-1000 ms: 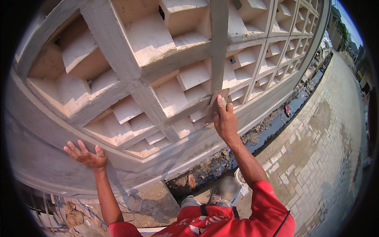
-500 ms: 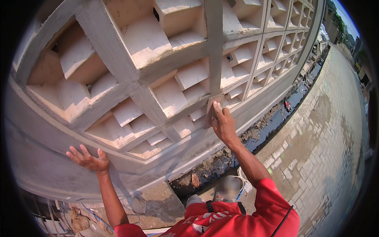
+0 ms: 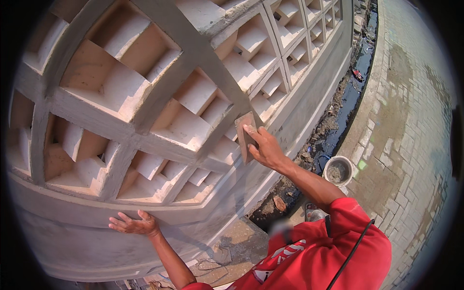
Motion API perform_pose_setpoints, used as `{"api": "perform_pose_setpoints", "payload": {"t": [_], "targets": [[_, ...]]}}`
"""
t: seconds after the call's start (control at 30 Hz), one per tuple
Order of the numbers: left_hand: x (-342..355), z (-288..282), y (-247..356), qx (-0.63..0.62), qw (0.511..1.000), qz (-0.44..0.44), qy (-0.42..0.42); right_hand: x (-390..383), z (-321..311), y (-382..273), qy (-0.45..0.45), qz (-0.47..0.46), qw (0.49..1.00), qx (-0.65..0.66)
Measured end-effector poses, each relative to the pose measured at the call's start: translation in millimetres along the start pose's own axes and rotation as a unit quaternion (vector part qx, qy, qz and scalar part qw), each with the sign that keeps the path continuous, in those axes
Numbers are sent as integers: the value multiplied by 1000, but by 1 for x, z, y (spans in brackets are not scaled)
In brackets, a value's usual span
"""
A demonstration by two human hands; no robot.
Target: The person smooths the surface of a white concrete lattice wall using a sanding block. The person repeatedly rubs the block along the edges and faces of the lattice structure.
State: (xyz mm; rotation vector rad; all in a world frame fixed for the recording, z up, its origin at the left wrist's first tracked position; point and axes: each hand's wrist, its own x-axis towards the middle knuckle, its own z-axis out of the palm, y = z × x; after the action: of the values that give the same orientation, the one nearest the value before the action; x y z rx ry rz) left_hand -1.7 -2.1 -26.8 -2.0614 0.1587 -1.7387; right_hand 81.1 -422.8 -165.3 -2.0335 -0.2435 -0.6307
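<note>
Plaster float in the right hand lies flat against a diagonal rib of the grey lattice wall, just where the ribs cross; the fingers are clenched over its top face, thumb on the near edge. Left hand rests lower on the wall's smooth base band, palm down, fingers spread and released, grasping nothing. Both arms wear red sleeves. To the right of the wall's foot runs a narrow ditch with dark water and rubble, and beyond it a brick-paved path. A round bucket with grey mortar stands at the ditch's edge, near the right forearm, well apart from the wall.
</note>
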Motion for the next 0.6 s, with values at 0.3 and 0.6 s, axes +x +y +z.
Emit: {"api": "perform_pose_setpoints", "payload": {"t": [0.3,0.6], "targets": [[-2,2,-2,8,1000,6,-17,30,10,-41,113,86,981,131],[-4,-3,-7,20,1000,6,-17,-3,24,-55,112,79,975,173]]}}
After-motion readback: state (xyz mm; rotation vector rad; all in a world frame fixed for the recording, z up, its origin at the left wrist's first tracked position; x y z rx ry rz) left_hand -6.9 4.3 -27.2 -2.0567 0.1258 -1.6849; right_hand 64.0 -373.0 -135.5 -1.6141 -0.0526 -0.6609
